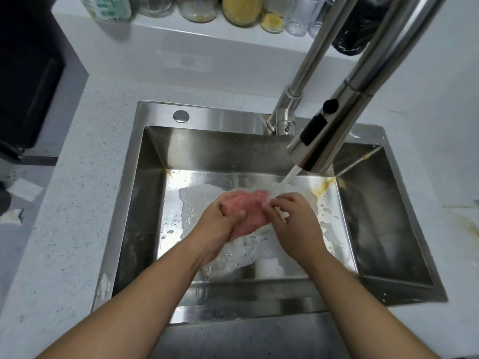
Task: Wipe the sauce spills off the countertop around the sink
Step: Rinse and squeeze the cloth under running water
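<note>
My left hand [220,224] grips the pink cloth [248,216] under running faucet [318,141] water; right hand's [295,224] fingertips pinch its edge, over the sink [155,203].

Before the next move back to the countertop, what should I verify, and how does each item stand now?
1. Cloth held: ok. The left hand grips the pink cloth and the right hand pinches its edge.
2. Cloth wetted: ok. Water from the faucet lands on it.
3. Cloth rinsed clean: cannot tell, because hands and spray hide much of it.
4. Tap off: not ok. The water is running.
5. Countertop wiped: not ok. An orange-brown smear lies to the right of the sink.
6. Sink itself clean: not ok. There is yellow residue at its far right corner.
</note>
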Motion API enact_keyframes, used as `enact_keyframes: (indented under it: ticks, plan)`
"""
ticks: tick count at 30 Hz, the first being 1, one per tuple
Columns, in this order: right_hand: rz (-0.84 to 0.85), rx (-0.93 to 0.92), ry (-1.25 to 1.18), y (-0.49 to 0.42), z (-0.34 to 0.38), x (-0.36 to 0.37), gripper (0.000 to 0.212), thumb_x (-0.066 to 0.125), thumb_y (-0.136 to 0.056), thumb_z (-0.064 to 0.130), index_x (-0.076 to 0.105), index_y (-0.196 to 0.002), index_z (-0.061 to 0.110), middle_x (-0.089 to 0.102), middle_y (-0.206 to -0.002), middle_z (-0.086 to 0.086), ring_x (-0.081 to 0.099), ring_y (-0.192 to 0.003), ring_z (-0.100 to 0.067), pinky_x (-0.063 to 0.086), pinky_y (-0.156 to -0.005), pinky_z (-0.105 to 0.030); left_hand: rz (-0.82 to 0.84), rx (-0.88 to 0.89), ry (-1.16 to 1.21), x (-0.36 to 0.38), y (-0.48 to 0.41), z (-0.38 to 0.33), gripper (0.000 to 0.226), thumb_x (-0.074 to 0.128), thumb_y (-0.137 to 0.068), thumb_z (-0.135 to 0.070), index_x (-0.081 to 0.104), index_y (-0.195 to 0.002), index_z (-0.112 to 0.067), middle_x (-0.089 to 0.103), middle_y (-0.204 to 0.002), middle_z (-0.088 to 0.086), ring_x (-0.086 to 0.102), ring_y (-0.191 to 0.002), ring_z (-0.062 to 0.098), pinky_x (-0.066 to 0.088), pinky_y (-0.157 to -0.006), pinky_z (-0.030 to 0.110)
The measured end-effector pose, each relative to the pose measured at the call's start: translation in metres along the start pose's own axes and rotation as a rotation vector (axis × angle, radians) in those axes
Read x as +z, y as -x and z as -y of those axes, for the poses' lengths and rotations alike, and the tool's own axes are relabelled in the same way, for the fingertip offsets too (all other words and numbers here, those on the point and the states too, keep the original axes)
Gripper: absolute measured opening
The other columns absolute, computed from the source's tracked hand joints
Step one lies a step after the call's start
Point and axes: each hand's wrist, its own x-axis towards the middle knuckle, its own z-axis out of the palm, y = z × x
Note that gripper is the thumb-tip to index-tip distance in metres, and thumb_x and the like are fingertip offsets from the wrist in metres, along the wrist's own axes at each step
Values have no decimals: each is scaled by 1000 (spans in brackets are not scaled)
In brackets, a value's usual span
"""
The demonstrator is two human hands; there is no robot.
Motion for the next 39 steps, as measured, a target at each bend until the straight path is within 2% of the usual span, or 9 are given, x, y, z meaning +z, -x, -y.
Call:
enact_keyframes:
  ticks: [5, 9, 12, 17, 21, 24, 30, 34, 39]
  plan:
    - [-115, -59, -56, 0, 3, 8, 13, 63, -100, 23, 68, -90, 28, 65, -97, 10, 55, -93, -7, 42, -82, -14, -34, -50, -121, -5, 2, 7, 41, 65, -96, -8, 53, -132, -23, 58, -129, 11, 70, -105, 35, 60, -86, 56]
    - [-2, 119, -377, -2, 17, 4, 16, 53, -106, 21, 65, -95, 25, 71, -91, 5, 67, -86, -11, 58, -75, -28, 88, 24, -473, -10, -8, 5, 55, 71, -86, -44, 55, -137, -34, 59, -139, -6, 56, -128, 16, 49, -105, 43]
    - [-6, 248, -565, -9, 25, 3, 19, 48, -108, 19, 65, -106, 11, 75, -96, -9, 72, -91, -34, 61, -77, -56, 232, -63, -343, -3, -14, -2, 39, 68, -91, -41, 65, -126, -23, 71, -123, 0, 64, -118, 18, 49, -102, 34]
    - [60, 539, -1088, -23, 26, 1, 22, 57, -103, 14, 71, -118, 6, 74, -111, -20, 70, -99, -29, 54, -96, -48, 278, -191, -122, 5, -19, -2, 48, 66, -89, -50, 67, -113, -8, 70, -103, 17, 65, -90, 31, 51, -75, 40]
    - [223, 600, -1427, -14, 19, 6, 37, 62, -96, 11, 62, -130, -3, 66, -124, -26, 62, -114, -37, 53, -101, -44, 206, -250, 148, 19, -16, 5, 37, 55, -98, -44, 71, -105, -10, 60, -89, 19, 59, -79, 30, 49, -77, 41]
    - [285, 574, -1459, 0, 20, 18, 38, 60, -99, 12, 62, -135, 1, 63, -135, -28, 60, -115, -38, 57, -86, -36, -49, -158, 312, 32, -20, 2, 27, 41, -107, -19, 57, -118, 0, 51, -55, 7, 47, -36, 13, 38, -37, 19]
    - [182, 654, -1085, 12, 24, 25, 38, 73, -92, 15, 60, -127, 9, 70, -74, -11, 60, -55, -19, 53, -53, -34, -134, -54, 361, 31, -23, -7, 18, 48, -103, -4, 55, -120, -2, 64, -90, 15, 64, -63, 17, 54, -51, 26]
    - [389, 656, -986, 5, 19, 10, 51, 83, -74, 22, 63, -118, 6, 76, -89, -12, 70, -67, -20, 53, -53, -30, -165, -3, 355, 24, -27, -6, 32, 59, -95, 3, 54, -126, 8, 70, -100, 19, 71, -73, 18, 57, -59, 25]
    - [444, 613, -957, -4, 5, 8, 51, 83, -78, 16, 69, -125, 0, 73, -119, -17, 67, -113, -37, 48, -94, -42, -157, -14, 207, 15, -27, -8, 27, 54, -101, -8, 62, -117, 13, 73, -93, 21, 72, -66, 19, 56, -51, 27]
